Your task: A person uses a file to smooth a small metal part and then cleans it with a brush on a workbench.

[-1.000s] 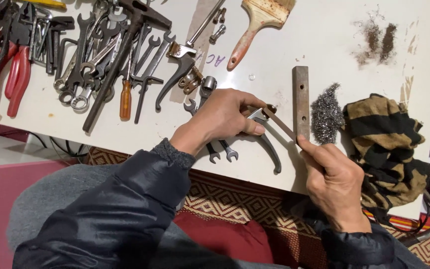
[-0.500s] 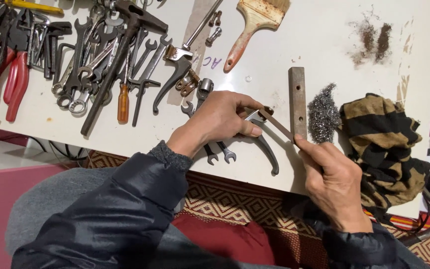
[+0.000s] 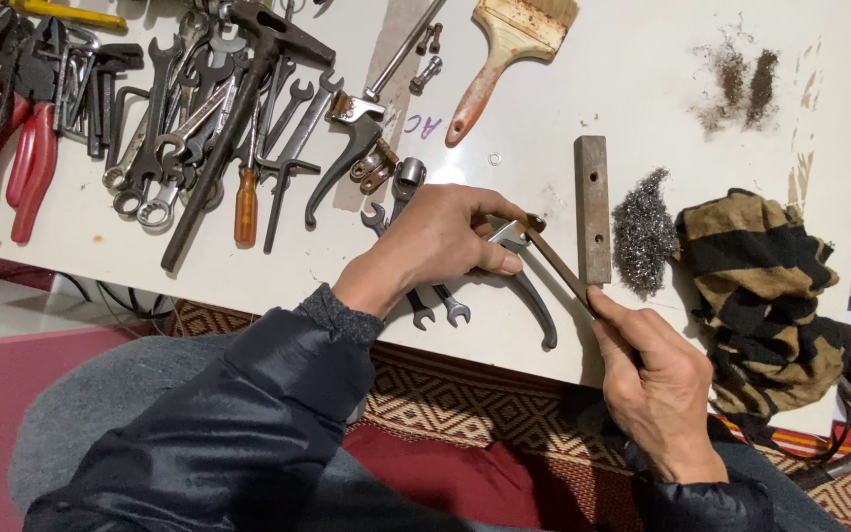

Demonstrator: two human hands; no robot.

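Left hand (image 3: 445, 241) grip closed on curved steel tool (image 3: 529, 286); right hand (image 3: 657, 379) pinches thin rusty file (image 3: 556, 261).

far left: red-handled pliers (image 3: 27, 158) | far middle: worn wooden-handled paintbrush (image 3: 504, 54) | right: grey steel wool pad (image 3: 639, 229), striped brown-black rag (image 3: 755, 286)

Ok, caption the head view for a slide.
Left hand steadies pliers; right hand holds a rusty file against them.

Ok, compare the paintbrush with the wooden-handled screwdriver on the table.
The paintbrush is broad, with a flat bristle head and a reddish handle; the screwdriver is slim, with an orange-brown handle. The paintbrush lies apart on bare table; the screwdriver lies among the wrenches. Neither is touched by a hand.
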